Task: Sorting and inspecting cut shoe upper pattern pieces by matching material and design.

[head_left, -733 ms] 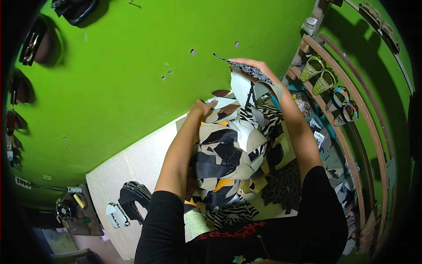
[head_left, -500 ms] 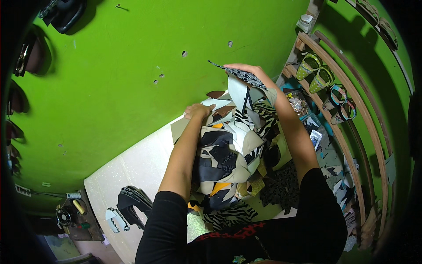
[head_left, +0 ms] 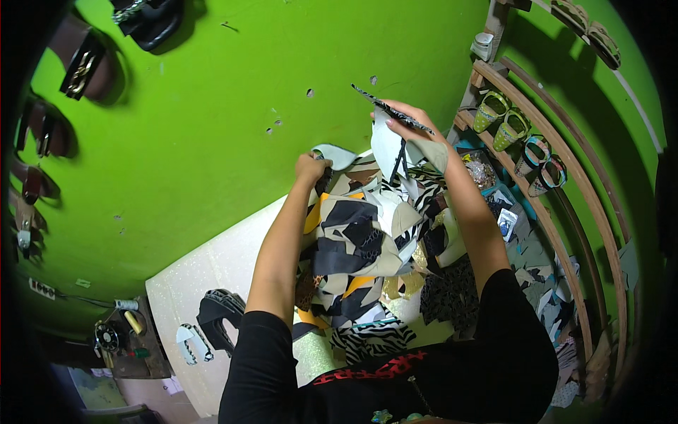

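Observation:
At the wall-side edge of the scrap heap, my left hand is closed on a pale, curved scrap of leather-like sheet. My right hand, raised above the heap's far end, grips a bundle of scraps. In that bundle are a black-and-grey patterned scrap, seen nearly edge-on, and a white scrap hanging down. A beige scrap hangs by my right wrist. Below both hands lies the heap of cut scraps, in beige, black, orange and zebra print.
The heap lies on a whitish glittery table against a green wall. Black cut pieces lie at its left. A wooden rack with small sandals stands on the right, and more sandals hang at upper left.
My left hand has closed on the pale scrap and lifted its end off the heap. My right hand has shifted slightly, tilting the patterned scrap more edge-on. The view has turned a little left.

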Demonstrator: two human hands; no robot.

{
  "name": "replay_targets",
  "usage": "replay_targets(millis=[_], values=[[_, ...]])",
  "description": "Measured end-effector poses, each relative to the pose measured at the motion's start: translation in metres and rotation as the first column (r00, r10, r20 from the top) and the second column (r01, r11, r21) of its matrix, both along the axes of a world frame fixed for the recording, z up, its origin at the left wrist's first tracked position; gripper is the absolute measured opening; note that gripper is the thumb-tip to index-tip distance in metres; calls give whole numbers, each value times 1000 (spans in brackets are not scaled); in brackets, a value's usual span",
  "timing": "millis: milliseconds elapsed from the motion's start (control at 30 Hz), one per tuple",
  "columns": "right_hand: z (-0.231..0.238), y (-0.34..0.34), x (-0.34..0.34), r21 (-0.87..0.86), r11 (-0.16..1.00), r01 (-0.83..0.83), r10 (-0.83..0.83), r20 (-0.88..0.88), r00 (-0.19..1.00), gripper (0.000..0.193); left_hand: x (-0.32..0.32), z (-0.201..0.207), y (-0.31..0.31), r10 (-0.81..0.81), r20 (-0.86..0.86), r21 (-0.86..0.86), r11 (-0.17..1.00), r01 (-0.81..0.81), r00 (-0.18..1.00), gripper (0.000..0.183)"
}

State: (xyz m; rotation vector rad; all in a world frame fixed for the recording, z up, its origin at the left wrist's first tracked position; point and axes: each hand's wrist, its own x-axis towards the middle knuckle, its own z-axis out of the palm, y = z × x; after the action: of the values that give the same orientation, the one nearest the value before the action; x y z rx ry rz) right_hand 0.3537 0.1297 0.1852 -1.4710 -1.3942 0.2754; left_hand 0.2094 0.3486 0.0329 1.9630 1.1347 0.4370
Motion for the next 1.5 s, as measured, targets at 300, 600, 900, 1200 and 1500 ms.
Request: replay_targets(millis=[300, 600, 900, 1200, 1500], values=[[25, -48, -65, -13, 997, 77, -77, 37, 996, 27, -74, 92, -52, -136, 514, 378, 922, -81, 847, 24], [-22, -128, -117, 68, 975, 210, -185, -271, 945, 26, -171, 131, -176, -223, 683, 266, 963, 47, 695, 21], [-101, -212, -174, -49, 904, 425, -384, -534, 754, 27, -229, 90, -288, -192, 729, 95, 979, 181, 657, 29], [-156, -268, -197, -121, 873, 472, -435, -631, 642, 26, -254, 6, -345, -558, 485, 382, 828, 411, 673, 29], [-120, -291, -226, -321, 715, 621, -671, -68, 738, 31, -270, -44, -349, -561, 391, 546, 780, 306, 730, 25]])
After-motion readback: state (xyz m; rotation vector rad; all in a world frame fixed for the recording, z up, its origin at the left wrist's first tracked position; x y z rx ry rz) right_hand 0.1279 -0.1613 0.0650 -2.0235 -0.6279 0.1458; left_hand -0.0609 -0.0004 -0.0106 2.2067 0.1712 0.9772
